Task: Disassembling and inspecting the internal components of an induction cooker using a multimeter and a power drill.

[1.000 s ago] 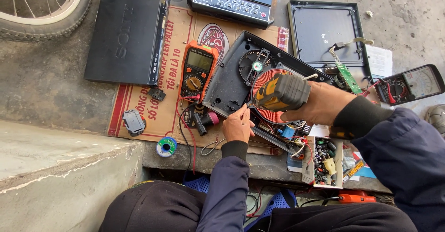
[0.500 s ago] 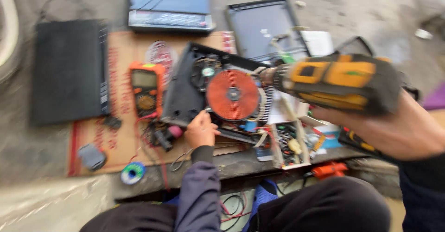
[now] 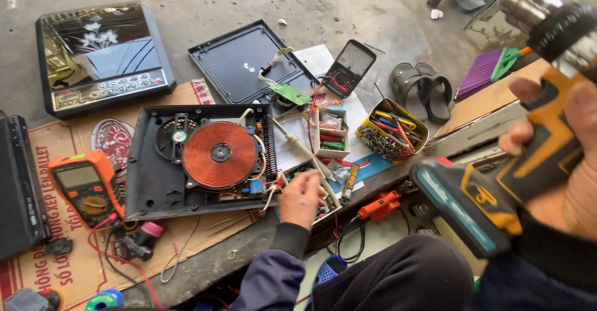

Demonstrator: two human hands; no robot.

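My right hand (image 3: 563, 143) grips a yellow and black cordless drill (image 3: 497, 131), raised at the right edge with its chuck pointing up. My left hand (image 3: 301, 198) rests, fingers curled, on a small parts tray at the front right corner of an opened induction cooker base (image 3: 149, 187). The base shows a copper coil (image 3: 219, 154) and a small fan (image 3: 178, 136). I cannot see anything held in the left hand.
An orange multimeter (image 3: 84, 188) lies left on cardboard. An induction cooker top (image 3: 99, 56) and a black bottom cover (image 3: 245, 62) lie behind. A yellow tub of screws and tools (image 3: 393, 131), a second meter (image 3: 349, 67), sandals (image 3: 423, 87) and a solder spool (image 3: 102, 300) surround the work.
My right hand swung the drill away from the coil, out to the right and upward. My left hand shifted from the cooker's front edge to the parts tray. The view turned right.
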